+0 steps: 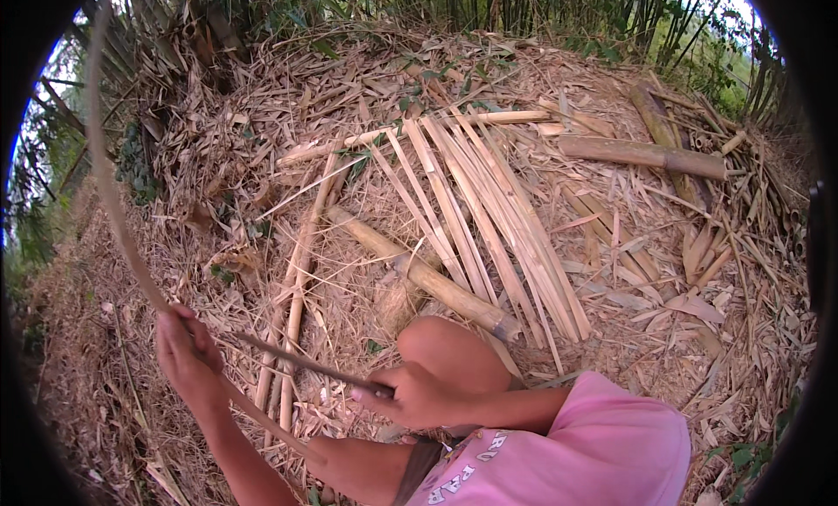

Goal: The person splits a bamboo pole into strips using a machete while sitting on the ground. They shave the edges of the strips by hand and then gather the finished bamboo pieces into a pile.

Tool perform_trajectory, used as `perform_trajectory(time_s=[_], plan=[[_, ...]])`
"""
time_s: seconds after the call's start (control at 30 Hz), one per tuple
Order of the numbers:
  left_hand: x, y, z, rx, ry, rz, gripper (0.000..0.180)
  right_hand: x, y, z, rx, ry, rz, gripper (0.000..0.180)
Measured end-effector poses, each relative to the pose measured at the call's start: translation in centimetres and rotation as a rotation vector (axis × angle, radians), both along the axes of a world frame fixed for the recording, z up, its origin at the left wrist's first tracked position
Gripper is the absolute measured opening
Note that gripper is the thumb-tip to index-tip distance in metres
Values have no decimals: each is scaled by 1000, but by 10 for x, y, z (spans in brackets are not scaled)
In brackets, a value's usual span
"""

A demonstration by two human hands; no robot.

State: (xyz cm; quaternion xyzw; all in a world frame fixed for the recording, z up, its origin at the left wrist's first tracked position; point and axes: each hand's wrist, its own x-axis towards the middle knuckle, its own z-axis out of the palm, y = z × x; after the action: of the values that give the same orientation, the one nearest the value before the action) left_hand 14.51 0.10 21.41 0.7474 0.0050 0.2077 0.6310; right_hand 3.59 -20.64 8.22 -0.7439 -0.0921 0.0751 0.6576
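A person in a pink shirt (pixel 576 445) works with knees bent at the bottom of the frame, a bare leg (pixel 358 467) at lower center and a raised knee (pixel 458 353) just above it. The right hand (pixel 415 395), in front of the shirt, is closed around the handle of a long, narrow knife (pixel 305 364), its dark blade pointing left and slightly upward. At lower left, the left hand (pixel 188 356) grips a long bamboo strip (pixel 122 222), which bows from the upper left of the frame down to the leg (whether blade and strip touch is hard to tell).

Beyond the knee, a thick bamboo pole (pixel 449 296) lies diagonally across the center, with thinner poles (pixel 299 283) to its left. Pale split strips (pixel 515 231) spread in a loose fan right of center, their upper ends over a slender crosswise pole (pixel 515 117). A stout bamboo length (pixel 620 152) lies at upper right amid dry leaf litter (pixel 628 357), which covers the ground. Standing bamboo (pixel 576 4) lines the top of the frame.
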Motion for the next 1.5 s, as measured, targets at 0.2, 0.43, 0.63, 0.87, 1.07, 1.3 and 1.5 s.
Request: perform_trajectory(time_s=[0.2,0.43,0.63,0.87,1.07,1.3,1.5], plan=[[3,15,50,-247,-210,40,28,18,-95,-35,-170,20,-434,38],[1,54,15,-325,-112,168,27,-31,-211,-96,-706,309,-722,50],[3,-1,-32,-377,-202,186,28,-37,-164,-91,-449,195,-777,42],[-33,-41,-35,-487,-566,290,27,20,-55,8,-103,-128,-203,30],[-91,-43,-41,-600,-604,558,28,36,0,23,35,-159,155,34],[-157,0,-80,-452,-243,624,35,43,17,8,135,329,242,46],[-221,27,-121,809,-156,1096,22,72,-9,4,-33,178,230,43]])
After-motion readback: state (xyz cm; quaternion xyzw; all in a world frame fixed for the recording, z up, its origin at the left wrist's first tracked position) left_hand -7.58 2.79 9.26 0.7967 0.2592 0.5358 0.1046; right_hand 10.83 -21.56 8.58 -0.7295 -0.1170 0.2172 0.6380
